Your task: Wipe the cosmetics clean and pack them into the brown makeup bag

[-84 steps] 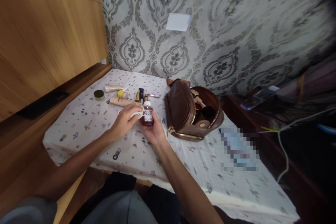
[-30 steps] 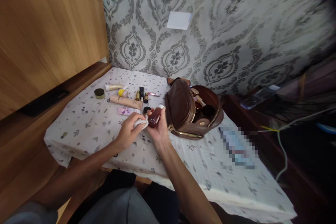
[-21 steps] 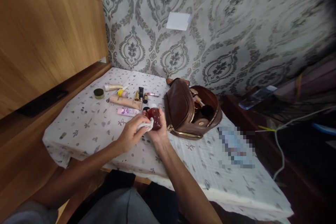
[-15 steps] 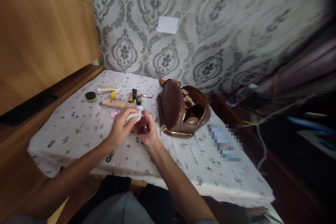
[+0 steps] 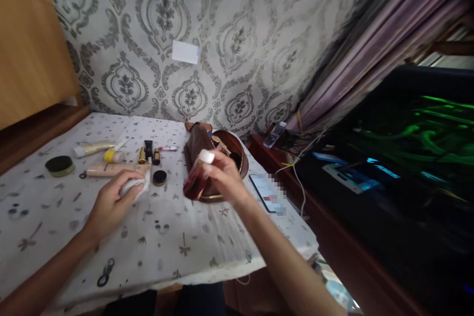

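My right hand [image 5: 225, 175] grips a dark red see-through bottle [image 5: 195, 180] near its white cap [image 5: 206, 156], holding it tilted in front of the brown bag [image 5: 192, 145]. Brushes and other items show in the bag's unzipped opening. Closed round a crumpled white wipe [image 5: 135, 186], my left hand [image 5: 113, 202] is low over the table, just in front of a long beige tube [image 5: 105, 170]. A small round black-lidded jar [image 5: 159, 177] sits between my hands.
Left on the patterned cloth [image 5: 177, 237] are a round dark-lidded tin [image 5: 59, 166], a cream tube [image 5: 94, 149], a yellow-capped container [image 5: 114, 156] and several small cosmetics. A phone [image 5: 266, 192] lies right of the bag. A clear bottle [image 5: 274, 135] rests beyond, near cables.
My hands have parted. The right one carries the bottle right to the bag; the left keeps the wipe. My view has swung right, and the black-lidded jar now shows.
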`<state>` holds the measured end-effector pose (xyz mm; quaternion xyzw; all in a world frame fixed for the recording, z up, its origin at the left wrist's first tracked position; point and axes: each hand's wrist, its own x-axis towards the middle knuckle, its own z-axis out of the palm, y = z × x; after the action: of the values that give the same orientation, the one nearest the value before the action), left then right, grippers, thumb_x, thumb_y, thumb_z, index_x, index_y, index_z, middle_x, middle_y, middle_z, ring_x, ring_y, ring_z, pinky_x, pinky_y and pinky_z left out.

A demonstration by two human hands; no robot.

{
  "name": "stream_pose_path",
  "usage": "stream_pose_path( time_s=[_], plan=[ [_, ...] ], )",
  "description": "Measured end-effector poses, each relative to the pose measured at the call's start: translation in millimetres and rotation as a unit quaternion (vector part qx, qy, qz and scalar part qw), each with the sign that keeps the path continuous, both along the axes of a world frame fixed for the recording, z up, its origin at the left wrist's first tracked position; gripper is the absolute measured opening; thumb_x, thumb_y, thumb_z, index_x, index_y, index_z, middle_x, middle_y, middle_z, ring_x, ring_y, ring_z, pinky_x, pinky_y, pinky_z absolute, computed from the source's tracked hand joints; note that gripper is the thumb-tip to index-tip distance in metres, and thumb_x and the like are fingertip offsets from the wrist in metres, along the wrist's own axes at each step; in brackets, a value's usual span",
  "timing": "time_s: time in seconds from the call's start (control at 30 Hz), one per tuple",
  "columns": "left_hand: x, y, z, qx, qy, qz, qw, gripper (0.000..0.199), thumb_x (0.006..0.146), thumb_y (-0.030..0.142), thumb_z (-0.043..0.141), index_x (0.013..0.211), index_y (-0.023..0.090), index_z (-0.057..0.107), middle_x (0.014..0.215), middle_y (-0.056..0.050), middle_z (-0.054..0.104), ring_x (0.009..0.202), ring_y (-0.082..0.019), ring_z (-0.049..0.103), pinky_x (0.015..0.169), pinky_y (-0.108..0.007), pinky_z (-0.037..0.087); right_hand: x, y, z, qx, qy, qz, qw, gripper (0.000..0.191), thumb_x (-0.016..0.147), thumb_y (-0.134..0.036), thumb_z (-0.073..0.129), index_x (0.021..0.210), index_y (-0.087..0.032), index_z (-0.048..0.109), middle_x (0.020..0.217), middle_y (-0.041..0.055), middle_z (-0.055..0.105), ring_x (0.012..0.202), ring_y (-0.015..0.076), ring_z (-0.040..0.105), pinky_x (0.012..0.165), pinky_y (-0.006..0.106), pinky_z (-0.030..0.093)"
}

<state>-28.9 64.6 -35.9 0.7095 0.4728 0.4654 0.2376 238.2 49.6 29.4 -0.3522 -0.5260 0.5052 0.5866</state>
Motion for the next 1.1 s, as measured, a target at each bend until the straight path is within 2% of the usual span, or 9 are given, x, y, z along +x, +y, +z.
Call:
stream_pose_path(
  time_s=[0.1, 0.2, 0.33, 0.43, 0.5, 0.6, 0.8, 0.97, 1.1],
  plan=[
    [2.1, 2.2, 3.1, -0.011, 0.031, -0.047, 0.998, 0.031, 0.087, 0.052, 0.056, 0.096, 0.024, 0.066, 0.102, -0.003, 0.071, 0.098, -0.024, 0.066, 0.082, -0.029, 0.052, 49.0, 4.6, 31.2, 0.033, -0.112, -0.035, 0.992, 0.033, 0.067, -0.038, 0.088, 0.086, -0.021, 0.065, 0.086, -0.0007, 0.070, 0.078, 0.0146, 0.064, 0.081, 0.031, 0.051],
    [15.3, 0.4, 7.9, -0.029, 0.053, -0.120, 0.991, 0.031, 0.090, 0.051, 0.053, 0.099, 0.024, 0.066, 0.105, -0.004, 0.071, 0.098, -0.023, 0.066, 0.077, -0.027, 0.052, 87.2, 13.4, 45.6, 0.044, -0.184, -0.067, 0.980, 0.035, 0.070, -0.038, 0.086, 0.093, -0.023, 0.064, 0.091, -0.0003, 0.071, 0.083, 0.0155, 0.066, 0.085, 0.033, 0.052],
    [48.8, -5.5, 17.4, -0.048, 0.068, -0.240, 0.967, 0.026, 0.095, 0.043, 0.047, 0.101, 0.025, 0.065, 0.104, -0.003, 0.069, 0.097, -0.020, 0.065, 0.080, -0.026, 0.051, 118.7, 29.2, 45.3, 0.056, -0.242, -0.075, 0.966, 0.051, 0.072, -0.037, 0.085, 0.116, -0.029, 0.060, 0.100, -0.0016, 0.069, 0.093, 0.0157, 0.066, 0.090, 0.034, 0.052],
    [76.7, -7.3, 24.5, -0.091, 0.062, -0.299, 0.948, 0.028, 0.094, 0.037, 0.048, 0.115, 0.027, 0.062, 0.110, -0.004, 0.068, 0.099, -0.020, 0.064, 0.077, -0.027, 0.051, 131.5, 36.9, 42.6, 0.064, -0.319, -0.034, 0.945, 0.048, 0.075, -0.038, 0.082, 0.116, -0.026, 0.061, 0.099, -0.0005, 0.067, 0.089, 0.0156, 0.065, 0.085, 0.032, 0.053],
    [93.5, -5.8, 27.1, -0.137, 0.062, -0.320, 0.936, 0.041, 0.091, 0.034, 0.050, 0.132, 0.028, 0.054, 0.112, -0.004, 0.068, 0.084, -0.018, 0.065, 0.069, -0.027, 0.050, 136.0, 38.2, 42.2, 0.075, -0.388, -0.016, 0.919, 0.042, 0.077, -0.038, 0.079, 0.112, -0.022, 0.063, 0.100, 0.0008, 0.066, 0.087, 0.0154, 0.062, 0.080, 0.031, 0.053],
    [114.6, -0.9, 26.5, -0.187, 0.075, -0.357, 0.912, 0.064, 0.087, 0.029, 0.052, 0.149, 0.031, 0.035, 0.113, -0.002, 0.067, 0.063, -0.013, 0.057, 0.062, -0.027, 0.047, 137.9, 37.1, 43.8, 0.092, -0.487, 0.000, 0.868, 0.036, 0.082, -0.036, 0.072, 0.112, -0.019, 0.062, 0.104, 0.0036, 0.065, 0.090, 0.0172, 0.060, 0.079, 0.031, 0.051],
    [139.3, 2.8, 18.2, -0.163, 0.114, -0.388, 0.900, 0.077, 0.085, 0.020, 0.050, 0.157, 0.026, 0.025, 0.116, -0.009, 0.069, 0.104, -0.025, 0.065, 0.086, -0.035, 0.050, 133.3, 37.3, 55.7, 0.128, -0.659, 0.075, 0.737, 0.027, 0.088, -0.026, 0.065, 0.113, -0.017, 0.062, 0.105, 0.0072, 0.065, 0.097, 0.0202, 0.060, 0.085, 0.033, 0.046],
    [140.3, 2.7, 8.8, -0.149, 0.152, -0.381, 0.900, 0.078, 0.086, 0.015, 0.047, 0.158, 0.031, 0.021, 0.119, -0.009, 0.070, 0.107, -0.026, 0.066, 0.089, -0.036, 0.050, 130.2, 39.1, 56.8, 0.138, -0.779, 0.132, 0.597, 0.009, 0.090, -0.022, 0.066, 0.096, -0.018, 0.071, 0.092, 0.0068, 0.069, 0.089, 0.0198, 0.060, 0.079, 0.032, 0.038],
    [138.1, 5.2, -4.1, -0.105, 0.150, -0.390, 0.902, 0.079, 0.090, 0.013, 0.045, 0.159, 0.034, 0.013, 0.137, -0.010, 0.061, 0.117, -0.025, 0.061, 0.096, -0.038, 0.048, 125.0, 40.0, 52.2, 0.153, -0.847, 0.146, 0.488, 0.017, 0.093, -0.018, 0.061, 0.083, -0.021, 0.075, 0.084, 0.0051, 0.072, 0.087, 0.0195, 0.058, 0.075, 0.034, 0.031]
  ],
)
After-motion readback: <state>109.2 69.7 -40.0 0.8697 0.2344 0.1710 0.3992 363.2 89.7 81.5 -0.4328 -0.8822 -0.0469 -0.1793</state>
